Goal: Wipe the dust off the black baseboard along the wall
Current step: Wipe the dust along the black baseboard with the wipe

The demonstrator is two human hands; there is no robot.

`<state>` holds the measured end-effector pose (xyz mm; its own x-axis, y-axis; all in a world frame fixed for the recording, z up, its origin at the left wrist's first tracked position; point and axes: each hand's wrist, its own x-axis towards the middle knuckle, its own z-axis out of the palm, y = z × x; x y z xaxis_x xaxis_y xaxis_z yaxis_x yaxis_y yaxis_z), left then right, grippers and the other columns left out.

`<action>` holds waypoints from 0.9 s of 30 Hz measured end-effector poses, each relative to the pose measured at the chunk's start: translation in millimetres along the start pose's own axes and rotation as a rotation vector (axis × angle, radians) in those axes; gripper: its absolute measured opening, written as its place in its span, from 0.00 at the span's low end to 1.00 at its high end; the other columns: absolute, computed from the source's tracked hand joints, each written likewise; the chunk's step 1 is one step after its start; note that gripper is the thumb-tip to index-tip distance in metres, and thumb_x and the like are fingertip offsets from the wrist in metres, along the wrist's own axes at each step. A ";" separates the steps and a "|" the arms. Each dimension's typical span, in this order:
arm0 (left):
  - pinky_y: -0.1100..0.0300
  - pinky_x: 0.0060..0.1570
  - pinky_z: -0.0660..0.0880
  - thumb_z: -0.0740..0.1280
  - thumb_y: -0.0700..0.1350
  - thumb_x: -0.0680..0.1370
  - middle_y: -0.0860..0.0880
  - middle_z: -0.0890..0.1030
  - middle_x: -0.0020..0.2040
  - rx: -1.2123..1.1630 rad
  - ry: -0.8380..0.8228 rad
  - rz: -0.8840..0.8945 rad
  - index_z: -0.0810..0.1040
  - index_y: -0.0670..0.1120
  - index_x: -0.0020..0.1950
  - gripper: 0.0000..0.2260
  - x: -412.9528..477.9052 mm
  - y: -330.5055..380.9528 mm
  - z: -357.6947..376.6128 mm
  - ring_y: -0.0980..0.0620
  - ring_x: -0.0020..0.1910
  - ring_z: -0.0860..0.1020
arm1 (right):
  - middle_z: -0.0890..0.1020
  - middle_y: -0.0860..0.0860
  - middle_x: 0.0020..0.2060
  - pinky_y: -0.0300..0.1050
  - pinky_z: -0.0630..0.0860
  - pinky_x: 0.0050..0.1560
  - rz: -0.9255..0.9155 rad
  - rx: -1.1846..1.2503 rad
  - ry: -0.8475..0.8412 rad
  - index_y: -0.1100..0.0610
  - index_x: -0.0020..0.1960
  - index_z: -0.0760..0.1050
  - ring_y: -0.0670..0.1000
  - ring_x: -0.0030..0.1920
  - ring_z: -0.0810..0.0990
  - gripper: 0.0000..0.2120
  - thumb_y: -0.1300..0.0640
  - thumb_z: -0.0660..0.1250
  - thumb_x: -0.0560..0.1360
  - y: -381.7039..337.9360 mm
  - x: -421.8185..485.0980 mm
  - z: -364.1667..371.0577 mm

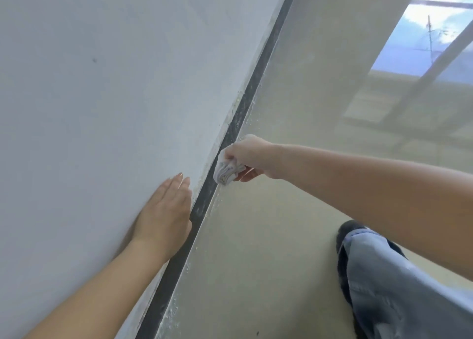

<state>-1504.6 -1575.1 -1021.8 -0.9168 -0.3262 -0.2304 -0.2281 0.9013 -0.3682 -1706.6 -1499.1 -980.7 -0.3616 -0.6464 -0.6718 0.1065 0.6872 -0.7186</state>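
A white painted wall [102, 83] fills the left half of the frame, marked by a few small dark specks. A glossy beige floor [268, 236] fills the right half, and at upper right it mirrors a bright window [422, 44] with sky and bars. At lower right are my grey-blue trouser leg [396, 287] and the toe of a dark shoe [350, 230]. The black baseboard [235, 126] runs as a narrow diagonal strip from top centre down to the bottom edge, between wall and floor, flecked with pale dust. My left hand [166, 210] lies flat on the wall at mid-frame, fingers straight and together, grasping nothing, just left of the baseboard. My right hand [249, 157], reaching in from the right edge, clutches a crumpled white cloth [226, 171] and presses it on the baseboard, just above the left hand.
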 end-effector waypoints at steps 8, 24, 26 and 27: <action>0.49 0.71 0.35 0.73 0.48 0.67 0.42 0.69 0.71 0.059 -0.113 -0.201 0.76 0.40 0.65 0.28 53.0 9.4 -45.6 0.43 0.73 0.63 | 0.79 0.57 0.33 0.39 0.75 0.30 0.173 0.042 -0.052 0.63 0.45 0.76 0.54 0.27 0.77 0.07 0.63 0.61 0.72 28.0 37.5 -60.0; 0.52 0.74 0.37 0.31 0.30 0.76 0.45 0.43 0.78 0.506 0.021 -0.360 0.43 0.40 0.77 0.29 4.9 35.8 45.5 0.47 0.76 0.42 | 0.79 0.58 0.36 0.38 0.77 0.31 0.206 -0.063 -0.566 0.66 0.52 0.74 0.52 0.31 0.78 0.11 0.62 0.61 0.72 123.0 124.2 75.9; 0.53 0.74 0.37 0.32 0.31 0.77 0.46 0.43 0.78 0.505 0.021 -0.365 0.44 0.41 0.77 0.28 -0.8 35.4 42.8 0.48 0.76 0.42 | 0.79 0.59 0.37 0.40 0.78 0.32 0.298 0.037 -0.599 0.68 0.59 0.73 0.54 0.31 0.79 0.17 0.61 0.60 0.74 136.8 115.7 99.1; 0.53 0.74 0.37 0.32 0.31 0.77 0.46 0.43 0.78 0.505 0.019 -0.374 0.44 0.41 0.77 0.28 -1.8 36.2 42.9 0.48 0.76 0.42 | 0.79 0.59 0.38 0.41 0.79 0.34 0.352 0.104 -0.612 0.67 0.62 0.72 0.54 0.32 0.80 0.18 0.61 0.60 0.75 142.9 112.1 109.5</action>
<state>-1497.1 -1554.1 -1073.4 -0.8115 -0.5842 0.0101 -0.3557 0.4803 -0.8018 -1630.5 -1509.7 -1178.4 0.2923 -0.4830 -0.8254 0.2198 0.8739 -0.4336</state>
